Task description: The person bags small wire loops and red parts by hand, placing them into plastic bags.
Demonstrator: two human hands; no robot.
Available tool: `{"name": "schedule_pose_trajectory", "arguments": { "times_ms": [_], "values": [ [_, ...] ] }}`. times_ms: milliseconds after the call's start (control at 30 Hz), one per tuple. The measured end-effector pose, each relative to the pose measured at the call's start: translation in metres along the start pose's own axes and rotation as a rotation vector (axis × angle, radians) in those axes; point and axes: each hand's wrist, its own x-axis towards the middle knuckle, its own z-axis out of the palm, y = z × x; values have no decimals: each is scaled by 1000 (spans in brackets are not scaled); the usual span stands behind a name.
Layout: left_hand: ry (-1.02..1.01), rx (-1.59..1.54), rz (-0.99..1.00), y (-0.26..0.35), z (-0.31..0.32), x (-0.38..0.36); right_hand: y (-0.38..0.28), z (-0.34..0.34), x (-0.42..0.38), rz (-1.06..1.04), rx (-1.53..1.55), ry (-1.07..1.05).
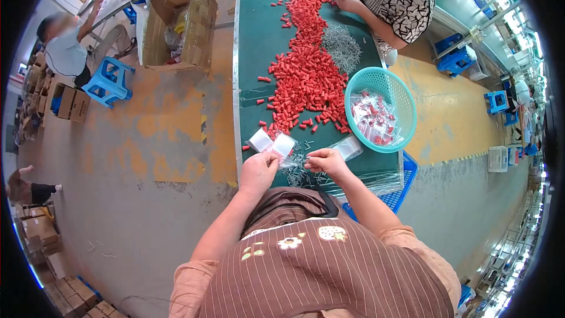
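Note:
At the near end of the green table, my left hand (261, 171) pinches the edge of a small clear plastic bag with a white label (283, 145). Another white-labelled bag (260, 139) lies just beyond it. My right hand (328, 162) is closed at the fingertips, over a small pile of grey screws (296, 175); what it pinches is too small to make out. To the right of that hand lies a stack of clear bags (348, 148). A large heap of red plastic plugs (309, 76) spreads up the table, beside a bigger pile of grey screws (341, 49).
A turquoise basket (352, 119) of filled bags stands on the table's right side. Below the right edge sits a blue crate (406, 178). Across the table a person (395, 0) works by hand. A cardboard box (203, 29) and blue stool (110, 80) are left.

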Motion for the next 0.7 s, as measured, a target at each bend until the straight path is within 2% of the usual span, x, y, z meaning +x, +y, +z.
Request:
{"name": "schedule_pose_trajectory", "arguments": {
  "times_ms": [100, 267, 600, 700],
  "values": [
    [0, 47, 28, -5, 5, 1, -4, -2, -7, 19, 93, -14],
    [-19, 59, 15, 8, 2, -2, -5, -7, -8, -108, -133, 40],
    [-21, 162, 138, 20, 19, 5, -53, 36, -59, -224, 26, -77],
    [-39, 133, 132, 27, 24, 5, -43, 50, -53, -433, -204, -17]
  ]
}}
